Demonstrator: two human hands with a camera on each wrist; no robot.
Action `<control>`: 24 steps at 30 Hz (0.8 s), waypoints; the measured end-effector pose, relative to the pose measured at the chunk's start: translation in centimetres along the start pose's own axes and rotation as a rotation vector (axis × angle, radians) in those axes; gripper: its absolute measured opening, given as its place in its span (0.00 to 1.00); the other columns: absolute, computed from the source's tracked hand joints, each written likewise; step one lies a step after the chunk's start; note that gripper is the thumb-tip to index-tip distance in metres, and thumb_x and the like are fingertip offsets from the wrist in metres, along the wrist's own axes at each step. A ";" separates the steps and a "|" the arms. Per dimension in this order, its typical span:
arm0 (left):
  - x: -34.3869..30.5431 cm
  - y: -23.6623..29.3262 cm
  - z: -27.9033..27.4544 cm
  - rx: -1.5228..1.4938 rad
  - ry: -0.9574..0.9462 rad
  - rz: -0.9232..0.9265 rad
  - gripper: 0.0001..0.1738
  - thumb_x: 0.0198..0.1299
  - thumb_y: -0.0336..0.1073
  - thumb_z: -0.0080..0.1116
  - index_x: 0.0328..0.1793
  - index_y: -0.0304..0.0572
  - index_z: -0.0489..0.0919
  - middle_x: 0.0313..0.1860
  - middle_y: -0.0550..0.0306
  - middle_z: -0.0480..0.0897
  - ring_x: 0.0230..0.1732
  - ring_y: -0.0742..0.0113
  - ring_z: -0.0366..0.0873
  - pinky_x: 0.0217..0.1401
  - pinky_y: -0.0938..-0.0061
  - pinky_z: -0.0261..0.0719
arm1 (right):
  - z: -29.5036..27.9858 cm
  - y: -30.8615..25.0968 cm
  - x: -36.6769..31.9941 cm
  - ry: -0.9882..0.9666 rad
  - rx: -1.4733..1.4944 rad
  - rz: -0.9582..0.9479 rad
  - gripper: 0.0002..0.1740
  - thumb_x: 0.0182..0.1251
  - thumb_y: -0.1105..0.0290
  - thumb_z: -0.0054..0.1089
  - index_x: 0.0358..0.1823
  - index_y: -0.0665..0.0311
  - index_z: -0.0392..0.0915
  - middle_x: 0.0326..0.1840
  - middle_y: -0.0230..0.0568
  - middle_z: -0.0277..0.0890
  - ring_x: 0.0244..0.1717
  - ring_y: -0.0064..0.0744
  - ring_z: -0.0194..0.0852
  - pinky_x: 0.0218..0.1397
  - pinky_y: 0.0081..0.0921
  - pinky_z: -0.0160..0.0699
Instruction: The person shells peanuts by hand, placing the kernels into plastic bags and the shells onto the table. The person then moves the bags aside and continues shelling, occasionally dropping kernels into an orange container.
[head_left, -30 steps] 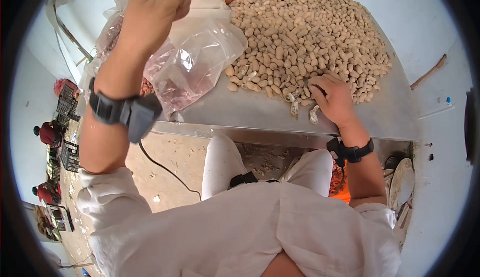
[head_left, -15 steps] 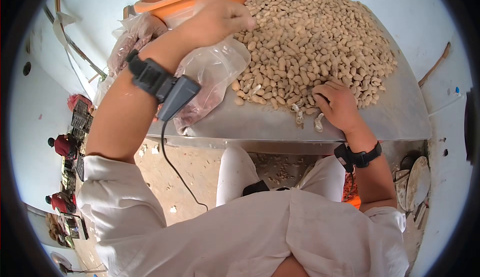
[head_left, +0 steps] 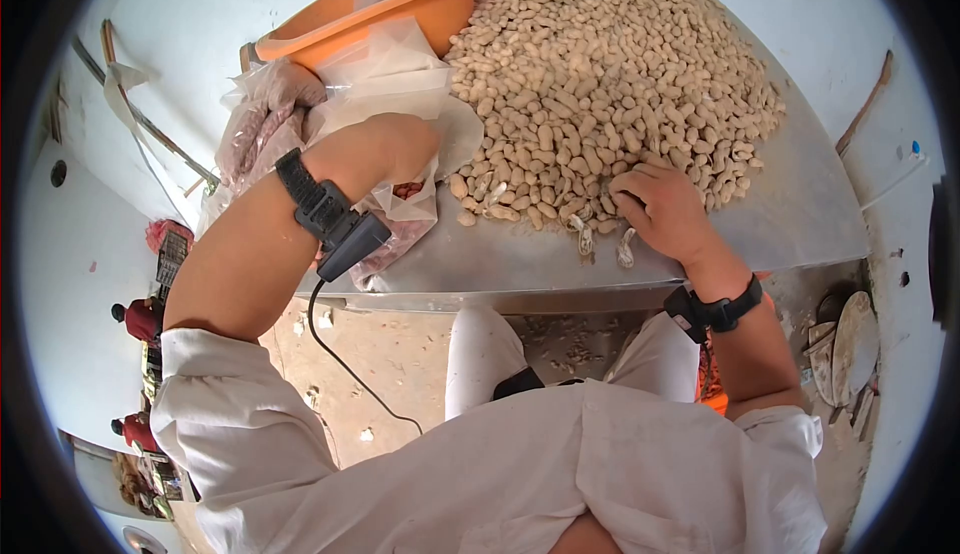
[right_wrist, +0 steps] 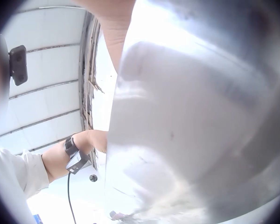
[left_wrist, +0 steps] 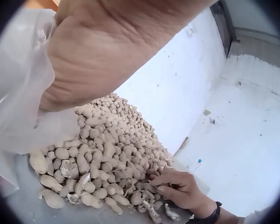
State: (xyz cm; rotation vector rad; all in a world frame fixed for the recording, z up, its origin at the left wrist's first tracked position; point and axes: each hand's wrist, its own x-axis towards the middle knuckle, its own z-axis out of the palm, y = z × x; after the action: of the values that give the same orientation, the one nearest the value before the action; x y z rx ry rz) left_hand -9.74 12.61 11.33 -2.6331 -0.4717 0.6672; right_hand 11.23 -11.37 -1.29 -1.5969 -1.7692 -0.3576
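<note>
Both hands work beside the peanut pile [head_left: 600, 74] on the worktop [head_left: 790, 224]. Fingers of the left hand [head_left: 385, 154] are hidden inside the adjacent plastic bag [head_left: 400, 64]; fingers of the right hand [head_left: 660, 209] curl at the pile edge. Neither grip can be determined.

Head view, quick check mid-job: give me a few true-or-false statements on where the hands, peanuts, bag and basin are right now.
1. The right hand rests at the near edge of the peanut pile. True.
2. The orange basin stands right of the pile. False: it stands left of it, behind the plastic bag.
3. The left hand is at the plastic bag. True.
4. Both wrists are bare. False: each wears a black strap.
</note>
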 end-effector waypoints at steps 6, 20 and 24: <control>-0.3 0.0 -0.1 -0.152 -0.069 0.020 0.09 0.48 0.34 0.56 0.31 0.36 0.82 0.31 0.42 0.82 0.36 0.44 0.80 0.41 0.59 0.77 | 0.1 0.1 -0.1 -0.001 -0.006 -0.005 0.05 0.55 0.70 0.59 0.31 0.62 0.75 0.28 0.39 0.74 0.33 0.43 0.69 0.37 0.34 0.71; -2.3 0.6 -1.4 -0.420 -0.085 -0.160 0.28 0.61 0.53 0.49 0.33 0.31 0.83 0.34 0.41 0.83 0.40 0.47 0.80 0.48 0.62 0.74 | 0.1 0.2 0.0 -0.020 0.010 0.018 0.05 0.55 0.71 0.59 0.32 0.62 0.76 0.29 0.39 0.75 0.34 0.44 0.70 0.40 0.35 0.72; -1.0 -1.4 2.1 -0.268 0.081 0.001 0.23 0.58 0.48 0.51 0.34 0.31 0.83 0.36 0.38 0.82 0.41 0.44 0.79 0.48 0.60 0.74 | 0.2 0.2 -0.1 -0.028 0.006 0.026 0.05 0.55 0.70 0.59 0.32 0.62 0.76 0.29 0.39 0.75 0.34 0.44 0.70 0.40 0.35 0.72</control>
State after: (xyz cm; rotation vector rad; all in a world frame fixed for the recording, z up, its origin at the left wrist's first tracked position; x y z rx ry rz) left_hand -11.90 13.99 10.59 -2.8978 -0.5716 0.5260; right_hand 11.35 -11.28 -1.48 -1.6258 -1.7675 -0.3186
